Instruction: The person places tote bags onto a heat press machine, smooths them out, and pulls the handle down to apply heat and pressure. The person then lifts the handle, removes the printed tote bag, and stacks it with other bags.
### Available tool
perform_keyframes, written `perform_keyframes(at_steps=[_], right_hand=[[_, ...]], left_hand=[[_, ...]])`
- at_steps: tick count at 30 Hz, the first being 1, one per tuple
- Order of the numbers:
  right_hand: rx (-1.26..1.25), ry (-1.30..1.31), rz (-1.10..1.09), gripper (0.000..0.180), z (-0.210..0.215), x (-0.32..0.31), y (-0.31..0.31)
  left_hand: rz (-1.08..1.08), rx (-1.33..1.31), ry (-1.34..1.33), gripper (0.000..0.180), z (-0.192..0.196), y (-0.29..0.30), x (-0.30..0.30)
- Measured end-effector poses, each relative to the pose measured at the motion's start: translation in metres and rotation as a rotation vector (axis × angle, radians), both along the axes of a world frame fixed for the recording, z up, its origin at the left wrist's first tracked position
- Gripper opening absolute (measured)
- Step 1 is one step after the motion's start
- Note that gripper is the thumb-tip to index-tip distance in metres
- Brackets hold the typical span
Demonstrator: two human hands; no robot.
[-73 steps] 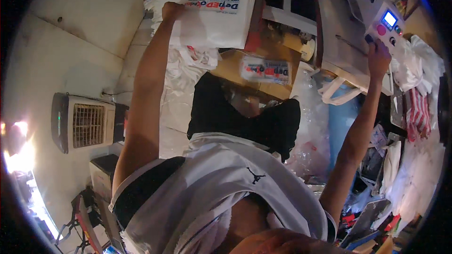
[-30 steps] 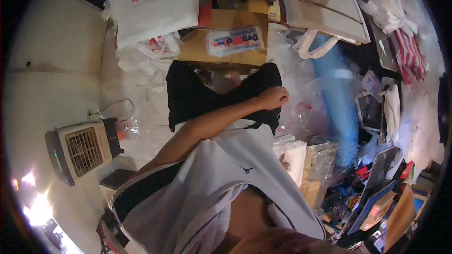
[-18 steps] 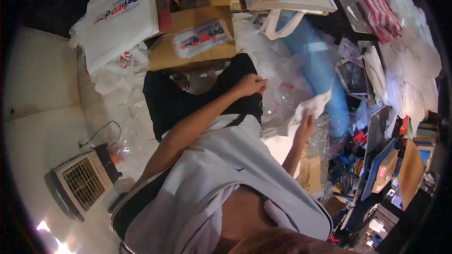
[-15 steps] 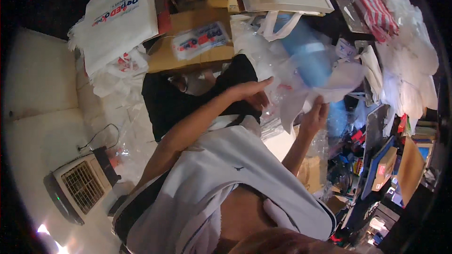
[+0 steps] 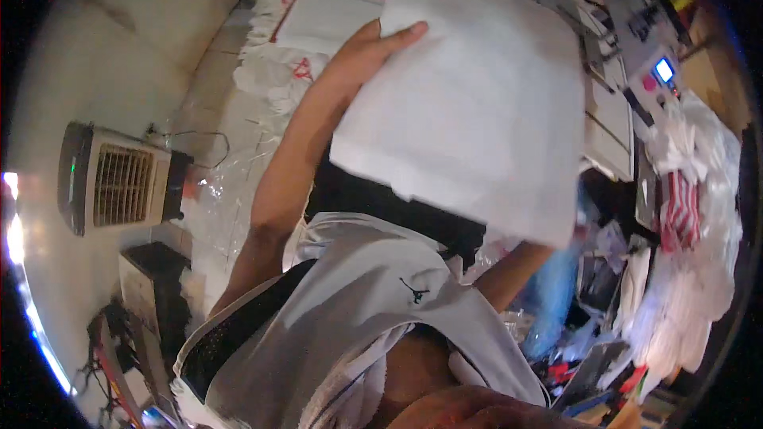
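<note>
A pale floor (image 5: 103, 56) strewn with clear plastic fills the left side, where a boxy fan heater (image 5: 119, 179) stands. The left hand (image 5: 367, 52) grips the upper left edge of a large white fabric sheet (image 5: 477, 103), held up flat in front of the person. The right hand is hidden behind the sheet, so its grip cannot be told. At right, a cluttered workbench (image 5: 675, 191) holds white bags.

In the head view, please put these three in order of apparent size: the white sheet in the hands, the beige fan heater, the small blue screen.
1. White sheet, though it is nearest the camera.
2. Beige fan heater.
3. Small blue screen.
</note>
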State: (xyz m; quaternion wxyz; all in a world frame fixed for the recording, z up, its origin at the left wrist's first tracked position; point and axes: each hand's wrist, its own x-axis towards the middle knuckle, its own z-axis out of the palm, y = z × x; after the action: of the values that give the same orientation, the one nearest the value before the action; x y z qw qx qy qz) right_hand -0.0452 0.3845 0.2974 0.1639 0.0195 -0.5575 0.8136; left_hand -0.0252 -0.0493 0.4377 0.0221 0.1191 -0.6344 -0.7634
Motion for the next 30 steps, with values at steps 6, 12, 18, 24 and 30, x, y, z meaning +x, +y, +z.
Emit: perform_keyframes(at_steps=[6,12,18,24,30], right_hand=[[0.171,-0.366,0.762,0.05,-0.025,-0.089,-0.142],[0.518,-0.326,0.434,0.04,0.013,-0.094,-0.248],[0.948,-0.003,0.238,0.036,-0.001,-0.14,-0.303],[1.064,0.037,0.067,0.035,-0.025,-0.141,-0.312],[1.106,0.098,0.069,0.033,-0.021,-0.131,-0.298]], left_hand=[[0.074,-0.442,-0.156,0.065,-0.059,-0.118,-0.053],[0.089,-0.72,-0.011,0.072,-0.156,-0.242,-0.126],[0.425,-1.17,0.233,0.068,-0.165,-0.317,-0.187],[0.295,-1.129,0.532,0.067,-0.13,-0.196,-0.1],[-0.159,-1.604,0.517,0.088,-0.137,-0.123,-0.048]])
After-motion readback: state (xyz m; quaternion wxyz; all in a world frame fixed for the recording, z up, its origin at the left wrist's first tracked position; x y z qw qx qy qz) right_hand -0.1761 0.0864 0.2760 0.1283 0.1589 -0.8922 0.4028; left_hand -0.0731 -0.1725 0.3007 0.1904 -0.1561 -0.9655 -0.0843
